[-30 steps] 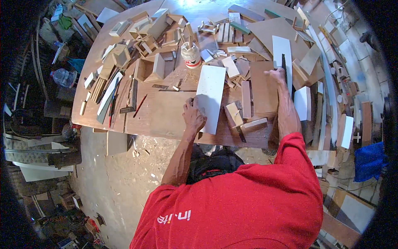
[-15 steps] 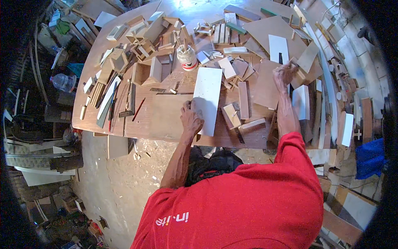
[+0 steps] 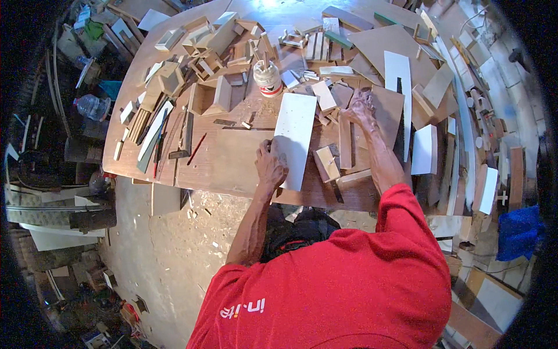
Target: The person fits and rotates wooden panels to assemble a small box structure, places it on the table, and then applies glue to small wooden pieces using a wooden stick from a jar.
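A long white board with small dark specks lies near the middle of the table. My left hand is at its lower left edge, fingers curled and pressing on it. My right hand reaches over the wood pieces to the right of that board, its fingers apart and partly bent. Just below it stands a narrow wooden strip, and a flat brown board lies beside it. Whether the right fingertips touch a piece is hard to make out. A pale wooden block lies between my hands.
A glue-smeared jar with sticks in it stands beyond the white board. Small wooden boxes crowd the far left. A hammer and a red pencil lie at left. A slotted white panel is at right.
My right hand has moved left, from beside the slotted white panel to the wood pieces nearer the middle. My left hand stays on the white board.
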`<state>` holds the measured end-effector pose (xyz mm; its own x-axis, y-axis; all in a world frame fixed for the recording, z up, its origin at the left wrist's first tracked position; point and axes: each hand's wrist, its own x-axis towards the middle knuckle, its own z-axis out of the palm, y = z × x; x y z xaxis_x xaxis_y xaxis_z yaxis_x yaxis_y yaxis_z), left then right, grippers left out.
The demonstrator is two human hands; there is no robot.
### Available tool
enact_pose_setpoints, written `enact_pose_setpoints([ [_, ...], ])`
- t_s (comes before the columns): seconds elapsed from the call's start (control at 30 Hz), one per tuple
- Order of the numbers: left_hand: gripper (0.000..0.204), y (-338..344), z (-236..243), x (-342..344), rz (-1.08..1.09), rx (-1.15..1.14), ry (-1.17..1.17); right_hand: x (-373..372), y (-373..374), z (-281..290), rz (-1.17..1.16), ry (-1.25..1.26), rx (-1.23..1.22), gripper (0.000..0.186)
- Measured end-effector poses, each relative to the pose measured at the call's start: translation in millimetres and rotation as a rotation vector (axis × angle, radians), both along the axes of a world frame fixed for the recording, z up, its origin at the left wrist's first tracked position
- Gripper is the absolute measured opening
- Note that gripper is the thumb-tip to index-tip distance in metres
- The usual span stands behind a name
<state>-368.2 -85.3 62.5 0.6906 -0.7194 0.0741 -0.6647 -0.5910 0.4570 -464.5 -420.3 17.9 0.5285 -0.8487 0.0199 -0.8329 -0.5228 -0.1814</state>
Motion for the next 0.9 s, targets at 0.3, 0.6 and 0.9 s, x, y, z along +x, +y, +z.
enact_pose_setpoints([
  [0.3,0.054,7.7,2.5,2.1,0.026,-0.005,0.049,-25.1,7.8,42.7,0.098,-0.048,-0.194,0.053],
  [0.6,0.049,-16.5,26.3,2.4,-0.103,-0.213,-0.168,-64.4,95.3,117.0,0.428,-0.697,-0.195,0.075],
  [0.9,0.028,-35.7,48.5,30.1,-0.127,-0.662,0.909,-19.0,187.8,118.9,0.437,-0.935,0.237,0.077],
])
